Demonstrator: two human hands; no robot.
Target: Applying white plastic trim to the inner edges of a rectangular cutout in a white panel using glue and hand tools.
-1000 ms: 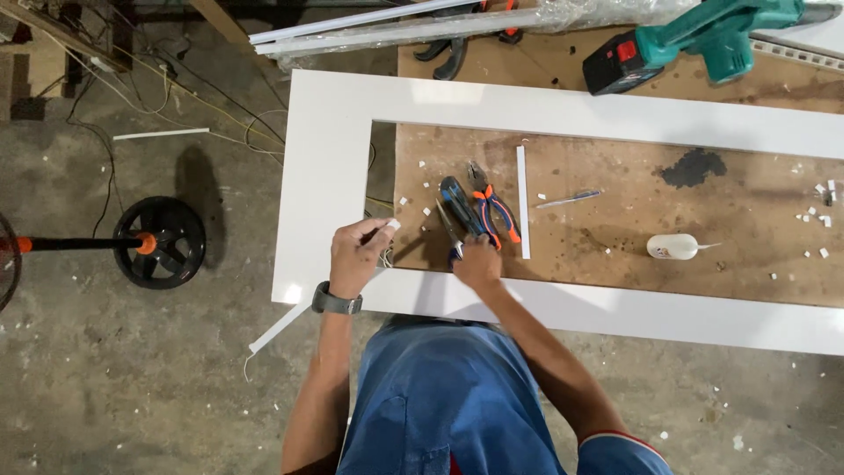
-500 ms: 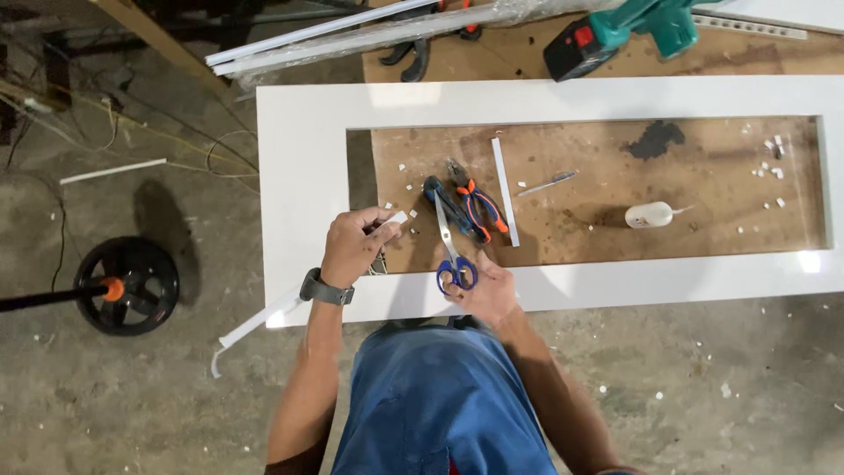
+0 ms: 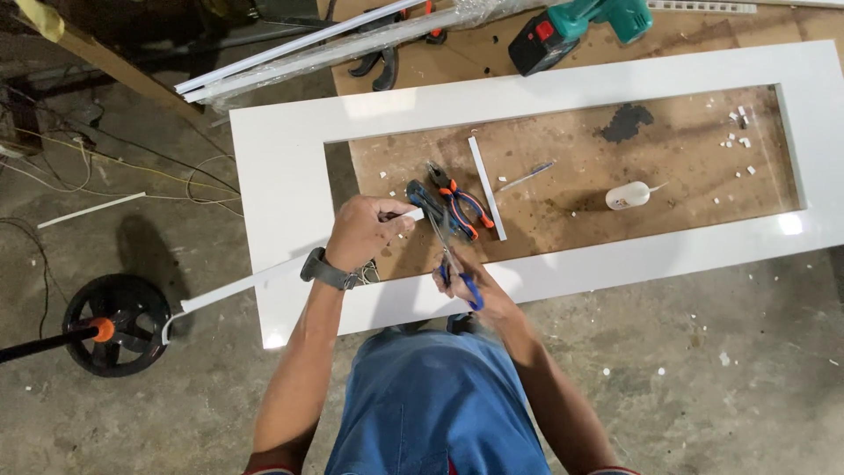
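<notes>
A big white rectangular frame panel [image 3: 281,176] lies flat over the brown board [image 3: 563,189] in front of me. My left hand [image 3: 365,233] is closed around a long thin white plastic strip [image 3: 237,286] that trails off leftward across the frame's edge. My right hand [image 3: 479,295] grips blue-handled scissors [image 3: 453,259], blades pointing at the strip's end beside orange-handled pliers [image 3: 462,202].
</notes>
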